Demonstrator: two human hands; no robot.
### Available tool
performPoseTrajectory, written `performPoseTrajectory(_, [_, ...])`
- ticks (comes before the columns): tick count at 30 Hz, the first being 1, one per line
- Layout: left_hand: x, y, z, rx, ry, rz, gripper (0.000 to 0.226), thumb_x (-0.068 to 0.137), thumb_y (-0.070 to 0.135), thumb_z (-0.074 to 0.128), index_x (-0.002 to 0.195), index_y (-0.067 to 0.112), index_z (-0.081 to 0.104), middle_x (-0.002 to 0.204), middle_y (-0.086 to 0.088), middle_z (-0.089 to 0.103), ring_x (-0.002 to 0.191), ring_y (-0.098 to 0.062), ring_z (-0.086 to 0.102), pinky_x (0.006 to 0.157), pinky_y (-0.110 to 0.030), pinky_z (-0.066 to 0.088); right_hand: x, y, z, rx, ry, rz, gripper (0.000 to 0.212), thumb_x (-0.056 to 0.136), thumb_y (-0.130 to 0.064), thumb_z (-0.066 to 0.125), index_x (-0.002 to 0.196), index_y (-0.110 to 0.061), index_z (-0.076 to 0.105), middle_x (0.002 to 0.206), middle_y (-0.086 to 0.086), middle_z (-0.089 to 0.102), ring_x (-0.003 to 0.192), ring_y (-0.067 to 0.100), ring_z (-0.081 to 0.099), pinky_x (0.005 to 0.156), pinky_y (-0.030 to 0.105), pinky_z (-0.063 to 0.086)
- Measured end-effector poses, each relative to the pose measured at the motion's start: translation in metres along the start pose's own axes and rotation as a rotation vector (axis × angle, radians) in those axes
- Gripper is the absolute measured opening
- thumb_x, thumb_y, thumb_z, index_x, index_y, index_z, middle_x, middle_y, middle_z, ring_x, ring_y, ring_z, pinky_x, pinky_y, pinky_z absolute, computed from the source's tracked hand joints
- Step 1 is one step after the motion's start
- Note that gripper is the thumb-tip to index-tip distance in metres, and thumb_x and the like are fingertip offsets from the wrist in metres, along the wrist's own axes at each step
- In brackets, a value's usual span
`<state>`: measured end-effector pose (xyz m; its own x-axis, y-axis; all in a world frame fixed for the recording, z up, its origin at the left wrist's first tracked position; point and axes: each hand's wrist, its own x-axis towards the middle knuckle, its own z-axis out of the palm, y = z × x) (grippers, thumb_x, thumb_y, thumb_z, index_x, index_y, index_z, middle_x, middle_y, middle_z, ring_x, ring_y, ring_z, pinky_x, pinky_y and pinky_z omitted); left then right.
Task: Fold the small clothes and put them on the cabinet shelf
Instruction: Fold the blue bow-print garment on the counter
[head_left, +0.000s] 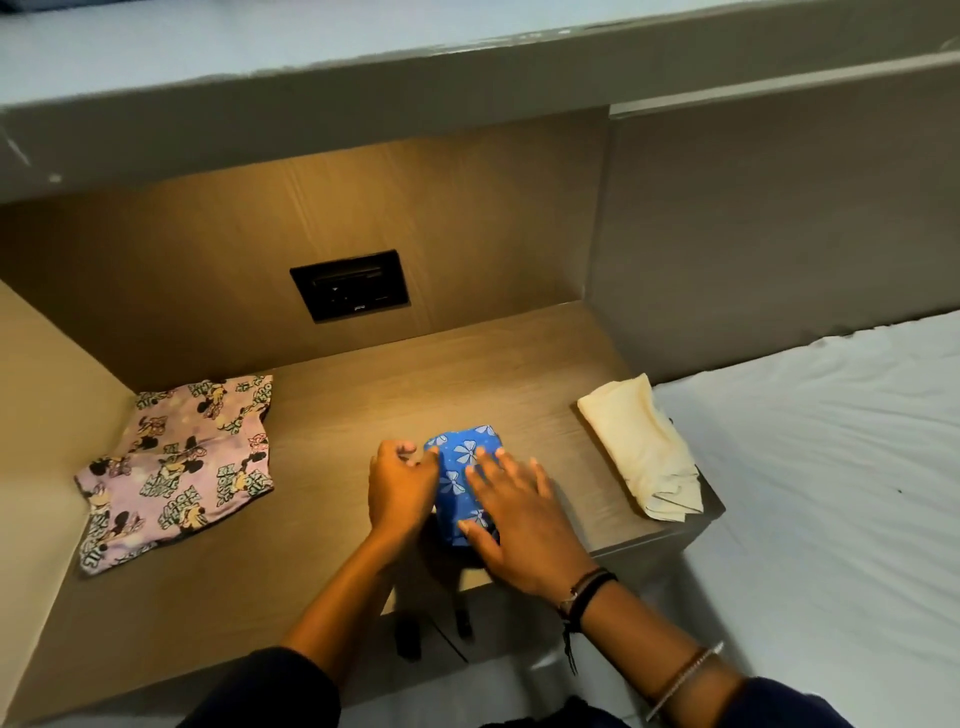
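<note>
A small blue garment with pale bow prints (462, 467) lies folded into a compact rectangle on the wooden cabinet shelf (363, 405). My right hand (514, 525) rests flat on its right side, fingers spread. My left hand (400, 486) sits at the garment's left edge with its fingers curled, pinching the fabric there. A pink cartoon-print garment (176, 467) lies spread out and unfolded at the shelf's left. A folded cream garment (641, 449) lies at the shelf's right end.
A black socket panel (350, 286) is set in the back wall of the niche. A side wall (47, 395) bounds the shelf on the left. A bed with a white sheet (831, 467) adjoins on the right. A grey ledge (363, 88) overhangs above.
</note>
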<state>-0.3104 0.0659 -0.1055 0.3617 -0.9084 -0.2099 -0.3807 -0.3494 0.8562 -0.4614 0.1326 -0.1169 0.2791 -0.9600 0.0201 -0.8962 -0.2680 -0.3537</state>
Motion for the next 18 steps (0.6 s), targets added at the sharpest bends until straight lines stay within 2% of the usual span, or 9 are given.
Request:
performPoseTrajectory(2, [-0.003, -0.006, 0.005, 0.011, -0.102, -0.137, 0.028, 0.085, 0.036, 0.069, 0.096, 0.015, 0.054, 0.090, -0.005, 0.066, 0.081, -0.022, 0.066, 0.076, -0.043, 0.058, 0.005, 0.003, 0.008, -0.043, -0.125, -0.030, 0.066, 0.097, -0.055, 0.028, 0.154, -0.026, 0.011, 0.164, -0.003, 0.003, 0.150, 0.018, -0.001, 0.120, 0.048, -0.003])
performPoseTrajectory(6, [-0.009, 0.002, 0.015, -0.148, -0.194, -0.205, 0.023, 0.083, 0.030, 0.073, 0.095, 0.010, 0.068, 0.084, -0.006, 0.074, 0.074, -0.023, 0.073, 0.073, -0.040, 0.062, 0.004, 0.014, 0.010, -0.043, -0.132, -0.083, 0.069, 0.096, -0.055, 0.027, 0.154, -0.027, 0.004, 0.163, -0.005, -0.006, 0.150, 0.017, -0.005, 0.120, 0.048, -0.006])
performPoseTrajectory(9, [-0.012, 0.012, 0.018, -0.278, -0.233, -0.226, 0.020, 0.082, 0.025, 0.074, 0.088, 0.007, 0.069, 0.084, -0.012, 0.077, 0.074, -0.027, 0.075, 0.074, -0.043, 0.062, 0.001, 0.020, 0.010, 0.051, -0.140, -0.072, 0.073, 0.093, -0.062, 0.028, 0.154, -0.031, 0.004, 0.163, -0.005, -0.009, 0.150, 0.016, -0.008, 0.120, 0.046, -0.006])
performPoseTrajectory(12, [-0.020, 0.023, 0.014, -0.378, -0.327, -0.174, 0.018, 0.086, 0.022, 0.069, 0.091, 0.007, 0.061, 0.090, -0.016, 0.076, 0.078, -0.030, 0.074, 0.071, -0.042, 0.060, -0.001, 0.022, -0.001, 0.441, -0.042, 0.093, 0.081, 0.084, -0.069, 0.041, 0.153, -0.036, 0.010, 0.162, -0.013, -0.003, 0.147, 0.007, -0.001, 0.118, 0.036, 0.005])
performPoseTrajectory(14, [-0.027, 0.033, 0.011, -0.479, -0.433, -0.160, 0.020, 0.089, 0.022, 0.066, 0.101, 0.008, 0.061, 0.094, -0.015, 0.076, 0.083, -0.030, 0.075, 0.074, -0.042, 0.061, -0.004, 0.018, -0.014, 0.771, 0.097, 0.232, 0.087, 0.078, -0.067, 0.053, 0.151, -0.035, 0.018, 0.156, -0.017, 0.015, 0.144, 0.004, 0.017, 0.115, 0.030, 0.021])
performPoseTrajectory(16, [-0.034, 0.044, 0.009, -0.585, -0.531, -0.149, 0.028, 0.091, 0.022, 0.064, 0.113, 0.006, 0.061, 0.103, -0.015, 0.075, 0.094, -0.033, 0.073, 0.085, -0.049, 0.058, -0.004, 0.016, -0.027, 1.156, 0.176, 0.300, 0.079, 0.077, -0.051, 0.070, 0.143, -0.031, 0.033, 0.144, -0.008, 0.046, 0.128, 0.009, 0.050, 0.100, 0.029, 0.046])
performPoseTrajectory(18, [-0.041, 0.057, 0.014, -0.675, -0.600, -0.135, 0.033, 0.092, 0.022, 0.062, 0.120, 0.004, 0.060, 0.110, -0.017, 0.073, 0.101, -0.036, 0.070, 0.091, -0.053, 0.055, -0.005, 0.019, -0.039, 1.476, 0.207, 0.349, 0.064, 0.078, -0.030, 0.078, 0.134, -0.019, 0.047, 0.122, 0.005, 0.068, 0.107, 0.023, 0.068, 0.081, 0.035, 0.058])
